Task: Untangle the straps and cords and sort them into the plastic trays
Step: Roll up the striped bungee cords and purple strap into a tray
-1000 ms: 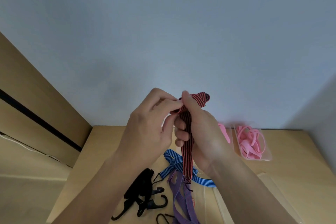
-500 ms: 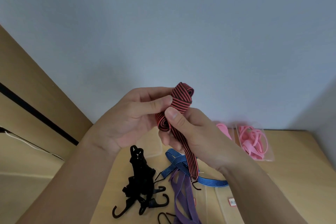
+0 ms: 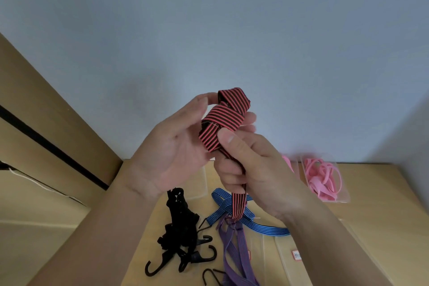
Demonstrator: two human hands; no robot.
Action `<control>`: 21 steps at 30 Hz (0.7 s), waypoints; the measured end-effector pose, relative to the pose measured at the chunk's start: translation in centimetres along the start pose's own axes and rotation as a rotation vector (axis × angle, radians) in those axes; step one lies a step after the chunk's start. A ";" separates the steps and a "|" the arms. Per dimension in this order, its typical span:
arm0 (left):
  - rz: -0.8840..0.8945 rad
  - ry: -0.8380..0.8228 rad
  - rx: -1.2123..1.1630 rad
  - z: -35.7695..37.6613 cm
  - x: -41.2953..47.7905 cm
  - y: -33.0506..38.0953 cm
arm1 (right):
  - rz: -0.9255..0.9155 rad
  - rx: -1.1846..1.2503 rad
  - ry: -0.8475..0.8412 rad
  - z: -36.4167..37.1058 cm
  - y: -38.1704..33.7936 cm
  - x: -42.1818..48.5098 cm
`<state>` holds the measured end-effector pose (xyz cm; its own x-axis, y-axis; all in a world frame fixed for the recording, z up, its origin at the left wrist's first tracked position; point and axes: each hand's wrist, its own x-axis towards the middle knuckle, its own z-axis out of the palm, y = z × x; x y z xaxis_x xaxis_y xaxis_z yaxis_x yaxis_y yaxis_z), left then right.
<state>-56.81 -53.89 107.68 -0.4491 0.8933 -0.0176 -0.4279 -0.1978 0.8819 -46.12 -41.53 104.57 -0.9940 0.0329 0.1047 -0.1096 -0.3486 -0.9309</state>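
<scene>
A red-and-black striped strap (image 3: 224, 121) is raised in front of me, its upper part looped into a loose knot. My right hand (image 3: 253, 169) grips the strap just below the knot, thumb pressed on it, and the tail hangs down past the palm. My left hand (image 3: 176, 146) is spread, palm up, with its fingertips touching the knot from behind. On the wooden table (image 3: 383, 227) below lie a blue striped strap (image 3: 262, 227), a purple strap (image 3: 236, 253) and a black cord bundle with hooks (image 3: 178, 227).
A clear plastic tray (image 3: 343, 197) at the back right holds pink cords (image 3: 321, 179). More clear trays (image 3: 285, 260) lie at the front of the table under my right forearm. A wall stands close behind, and a wooden panel runs along the left.
My left hand has let go of its pinch and spread out under the knot. The knot has loosened and widened, and both hands have shifted slightly right.
</scene>
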 end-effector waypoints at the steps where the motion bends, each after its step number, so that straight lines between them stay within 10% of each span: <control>1: -0.040 -0.070 -0.075 -0.2 0.0 -0.1 | -0.003 0.029 -0.036 0.0 -0.1 0.0; 9: -0.006 -0.024 -0.047 -0.4 0.6 -0.2 | 0.049 0.138 -0.038 -0.5 -0.1 -0.1; 16: 0.271 0.445 0.863 1.5 1.0 -0.7 | 0.146 -0.171 0.214 -0.1 0.2 0.0; 21: 0.260 0.320 0.498 1.2 0.7 -0.5 | 0.085 -0.146 0.106 -0.5 -0.1 -0.3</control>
<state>-55.95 -52.69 107.79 -0.7339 0.6614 0.1546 0.1069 -0.1124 0.9879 -45.79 -41.07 104.43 -0.9939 0.1103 -0.0065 -0.0175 -0.2150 -0.9765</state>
